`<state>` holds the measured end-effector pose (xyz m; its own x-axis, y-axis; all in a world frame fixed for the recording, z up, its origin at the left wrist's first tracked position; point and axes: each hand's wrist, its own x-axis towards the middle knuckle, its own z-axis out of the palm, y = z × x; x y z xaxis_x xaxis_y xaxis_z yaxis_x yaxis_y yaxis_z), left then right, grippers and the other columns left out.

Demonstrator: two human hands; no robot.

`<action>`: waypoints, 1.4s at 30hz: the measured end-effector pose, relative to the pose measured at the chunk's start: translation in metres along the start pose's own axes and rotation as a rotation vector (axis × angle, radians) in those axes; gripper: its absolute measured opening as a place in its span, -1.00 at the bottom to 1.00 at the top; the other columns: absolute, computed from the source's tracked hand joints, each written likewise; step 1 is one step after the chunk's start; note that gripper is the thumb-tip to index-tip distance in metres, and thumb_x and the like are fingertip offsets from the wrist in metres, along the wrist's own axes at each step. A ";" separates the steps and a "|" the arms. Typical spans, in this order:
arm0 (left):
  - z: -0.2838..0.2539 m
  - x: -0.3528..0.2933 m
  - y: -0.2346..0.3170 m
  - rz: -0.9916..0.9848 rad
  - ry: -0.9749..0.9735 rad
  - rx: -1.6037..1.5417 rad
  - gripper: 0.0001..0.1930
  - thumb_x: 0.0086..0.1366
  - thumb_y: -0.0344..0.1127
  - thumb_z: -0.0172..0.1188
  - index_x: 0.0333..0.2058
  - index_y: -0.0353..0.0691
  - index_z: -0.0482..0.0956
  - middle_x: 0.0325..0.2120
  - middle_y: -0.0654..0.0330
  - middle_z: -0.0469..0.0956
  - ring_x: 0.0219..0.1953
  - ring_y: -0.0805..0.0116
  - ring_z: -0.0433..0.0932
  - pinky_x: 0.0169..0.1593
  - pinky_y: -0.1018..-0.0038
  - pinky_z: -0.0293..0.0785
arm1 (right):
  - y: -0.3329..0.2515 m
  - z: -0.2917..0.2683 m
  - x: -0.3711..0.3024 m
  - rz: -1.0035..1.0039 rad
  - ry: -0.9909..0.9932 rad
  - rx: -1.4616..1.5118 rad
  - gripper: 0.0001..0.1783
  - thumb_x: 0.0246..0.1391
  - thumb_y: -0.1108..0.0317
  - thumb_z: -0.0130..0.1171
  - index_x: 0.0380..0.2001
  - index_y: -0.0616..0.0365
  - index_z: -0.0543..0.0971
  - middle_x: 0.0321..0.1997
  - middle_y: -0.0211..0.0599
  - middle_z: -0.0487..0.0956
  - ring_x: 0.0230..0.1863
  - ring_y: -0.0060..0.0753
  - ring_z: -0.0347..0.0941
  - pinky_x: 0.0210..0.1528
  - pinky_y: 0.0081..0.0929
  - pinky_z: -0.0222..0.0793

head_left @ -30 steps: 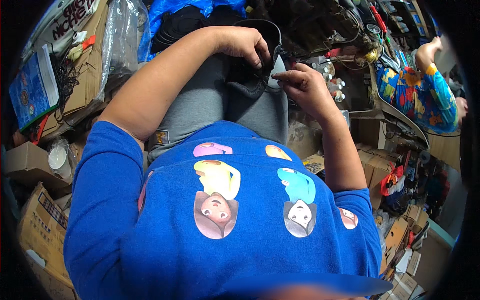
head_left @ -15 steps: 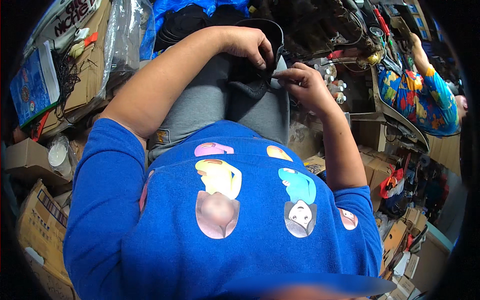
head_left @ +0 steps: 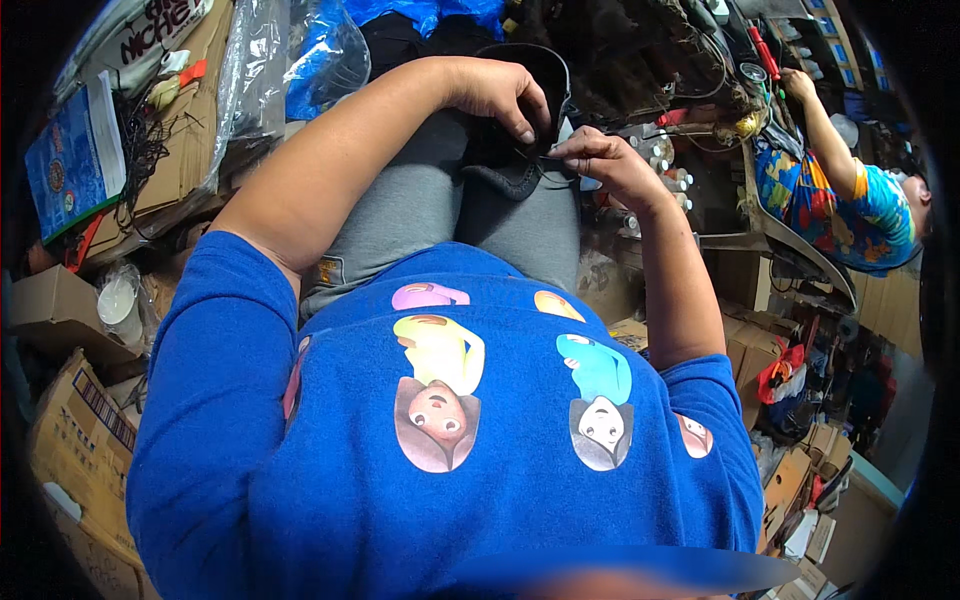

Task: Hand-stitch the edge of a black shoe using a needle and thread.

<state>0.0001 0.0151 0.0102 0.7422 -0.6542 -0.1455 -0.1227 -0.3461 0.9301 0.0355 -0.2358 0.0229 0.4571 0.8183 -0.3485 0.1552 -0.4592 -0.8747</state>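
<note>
A black, curved piece with a thick padded rim [head_left: 510,182] lies across my grey-trousered thighs, and its upper part curves up to a stiff edge. Its exact kind I cannot make out; it looks like a shoe upper or a similar sewn part. My left hand [head_left: 505,98] is closed over its upper side, with thumb and fingers bent down into it. At its right edge my right hand [head_left: 608,162] pinches a thin black thread [head_left: 553,178] close to the rim. A small pale patch shows between the piece and my right fingers.
Bottles with white caps [head_left: 675,185] stand beyond my right hand. At the right, a co-worker in a bright patterned shirt [head_left: 870,215] reaches toward a red-handled tool [head_left: 762,52]. Cardboard boxes [head_left: 65,310] and a blue printed packet [head_left: 70,165] lie on the left.
My right hand has shifted slightly right; less of the pale pointed piece shows by its fingers, and a dark thread is visible there. The co-worker's arm has moved toward the red-handled tool.
</note>
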 end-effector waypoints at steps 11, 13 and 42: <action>0.029 -0.015 0.003 0.043 0.665 0.362 -0.65 -0.04 -0.39 0.29 -0.20 -0.24 0.54 -0.16 0.03 0.38 -0.05 0.11 0.42 0.03 0.35 0.37 | -0.021 0.051 -0.013 -0.102 0.434 -0.328 -0.77 -0.14 0.43 0.36 -0.31 0.01 0.68 -0.48 -0.40 0.40 -0.41 -0.54 0.36 -0.34 -0.57 0.31; 0.033 -0.027 -0.004 0.038 0.790 0.388 -0.68 -0.03 -0.46 0.22 -0.22 -0.24 0.50 -0.14 0.02 0.35 -0.03 0.04 0.37 0.04 0.32 0.36 | -0.023 0.054 -0.017 -0.145 0.461 -0.348 -0.76 -0.14 0.45 0.33 -0.30 -0.02 0.67 -0.49 -0.35 0.38 -0.44 -0.46 0.38 -0.37 -0.52 0.31; 0.085 -0.085 0.019 0.012 0.807 0.925 -0.82 0.01 -0.41 0.24 -0.37 0.01 0.66 -0.49 0.32 0.45 -0.27 0.28 0.41 -0.14 0.31 0.20 | -0.017 0.072 -0.034 0.020 0.457 -0.482 -0.55 -0.09 0.47 0.14 -0.12 -0.32 0.63 -0.40 -0.27 0.43 -0.29 -0.23 0.42 -0.17 -0.35 0.30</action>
<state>-0.1210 0.0072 0.0114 0.8924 -0.1710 0.4175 -0.3101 -0.9046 0.2925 -0.0460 -0.2310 0.0252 0.7727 0.6280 -0.0924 0.4688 -0.6628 -0.5839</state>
